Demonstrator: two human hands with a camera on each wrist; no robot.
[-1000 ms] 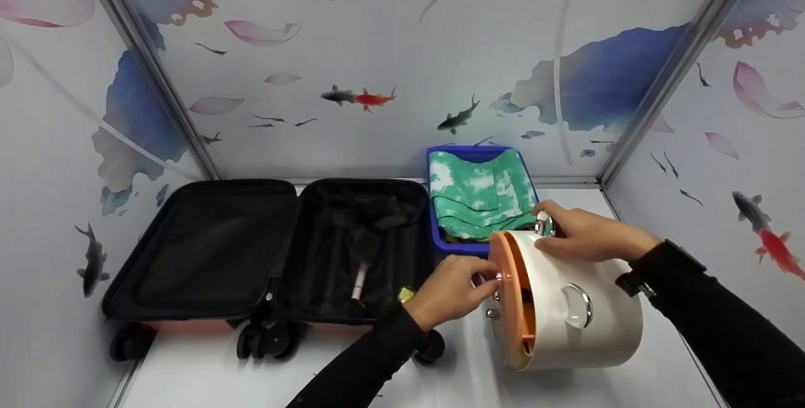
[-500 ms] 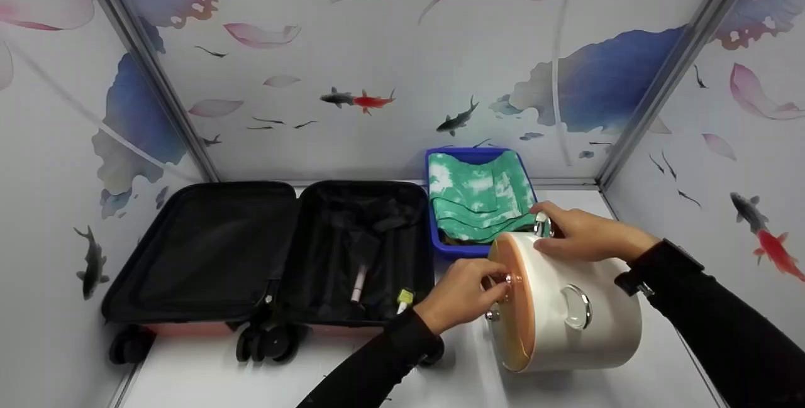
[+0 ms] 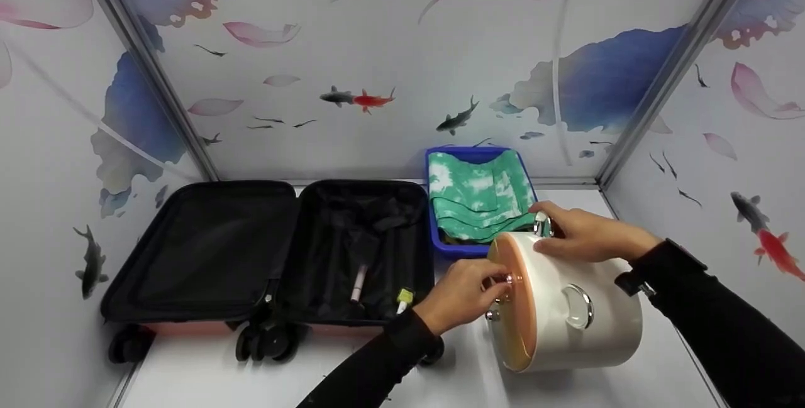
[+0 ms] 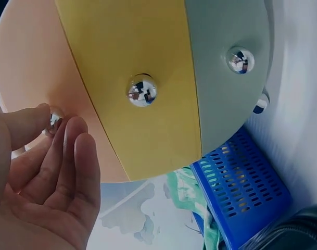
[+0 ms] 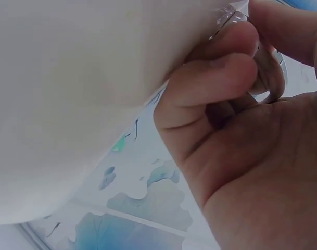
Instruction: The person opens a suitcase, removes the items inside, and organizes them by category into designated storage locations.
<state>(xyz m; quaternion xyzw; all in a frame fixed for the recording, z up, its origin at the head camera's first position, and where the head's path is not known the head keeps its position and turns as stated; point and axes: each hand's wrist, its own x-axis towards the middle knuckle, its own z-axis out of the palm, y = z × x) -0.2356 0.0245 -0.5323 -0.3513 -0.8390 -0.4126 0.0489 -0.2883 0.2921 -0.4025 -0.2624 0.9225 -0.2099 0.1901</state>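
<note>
A: Spotted the round white case (image 3: 591,332) lying on its side near the front right corner of the desk (image 3: 188,376), with its peach face turned toward the open black suitcase (image 3: 207,251).

B: Caught the left grip (image 3: 456,292) right on that face. Pinched one small chrome knob (image 4: 55,119) between thumb and curled fingertips, and held nothing else.

A: And up top?

B: Found the right grip (image 3: 582,235) wrapped tight round the chrome ring (image 3: 542,224) on the rim, just in front of the blue basket (image 3: 434,207) at the back edge.

A: Judged the handling how?

B: Looked sound to steady from the ring and work the knob with the other hand. Seemed wisest to draw straight along the knob's own line, never sideways, given so small and slick a bead. Worth minding the roll too, with a round body resting on its curve.

A: Read any brand, label or lettering?

B: Searched and found none. Made out only plain peach, yellow and grey-green panels on the face, with mirror glints in the knobs. Saw a green tie-dyed cloth (image 3: 481,194) in the basket, unmarked as well.
</note>
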